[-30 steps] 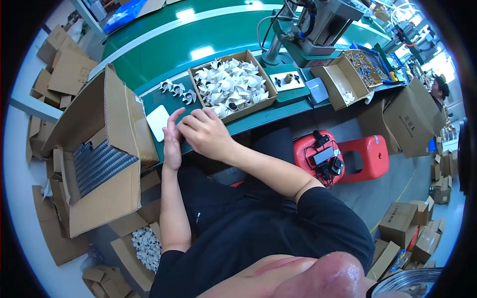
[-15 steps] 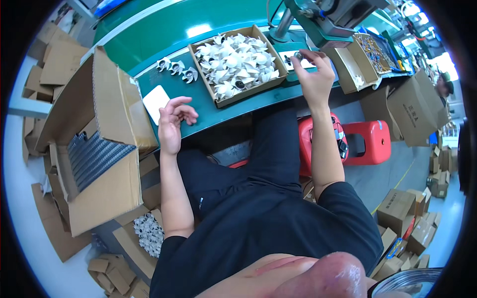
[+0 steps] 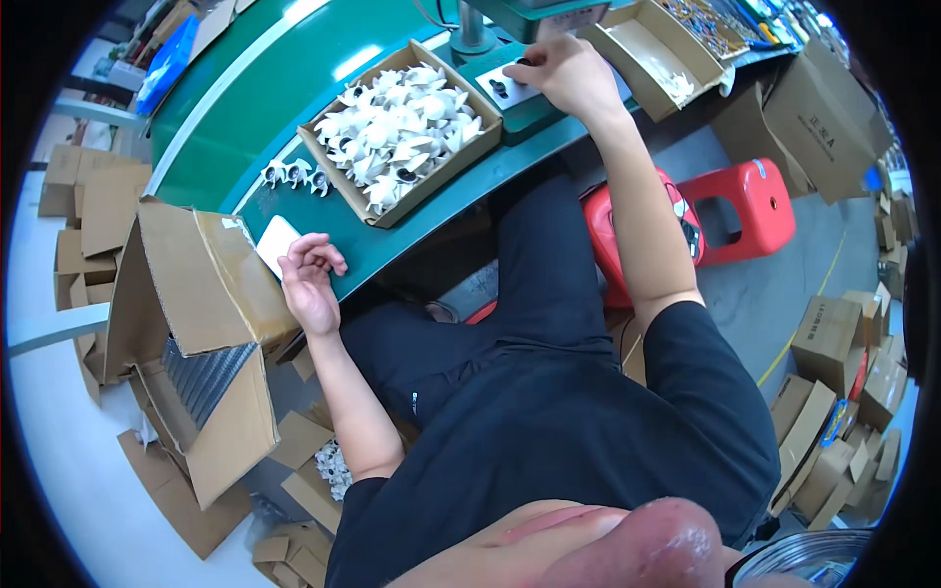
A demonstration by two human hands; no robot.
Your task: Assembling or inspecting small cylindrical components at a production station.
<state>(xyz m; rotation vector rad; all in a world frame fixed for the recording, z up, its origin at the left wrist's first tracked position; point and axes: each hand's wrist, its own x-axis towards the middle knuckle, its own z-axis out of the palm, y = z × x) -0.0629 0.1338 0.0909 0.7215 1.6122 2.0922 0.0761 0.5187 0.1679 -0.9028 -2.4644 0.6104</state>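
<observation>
My right hand (image 3: 576,80) reaches over the white plate (image 3: 512,90) on the base of a green bench press (image 3: 472,37). Its thumb and fingertips are pinched together at a small dark part, mostly hidden by the fingers. Another small dark piece (image 3: 498,88) sits on the plate beside them. At the near left edge of the green table, my left hand (image 3: 312,289) is palm up, its fingers loosely bent and apart, holding nothing. A white flat pad (image 3: 277,243) lies just beyond it. Between the hands stands a shallow cardboard box (image 3: 397,214) heaped with white fan impellers (image 3: 402,127).
Several loose impellers (image 3: 294,173) lie left of the box. A large open carton (image 3: 211,284) stands at the left. Beyond my right hand is a cardboard tray (image 3: 659,57) with a few white pieces. A red stool (image 3: 760,206) is on the floor at the right.
The view has shifted, so the bench sits further left. My right hand has gone from holding a small round part above the plate to having its fingertips down at the plate. My left hand stays by the pad.
</observation>
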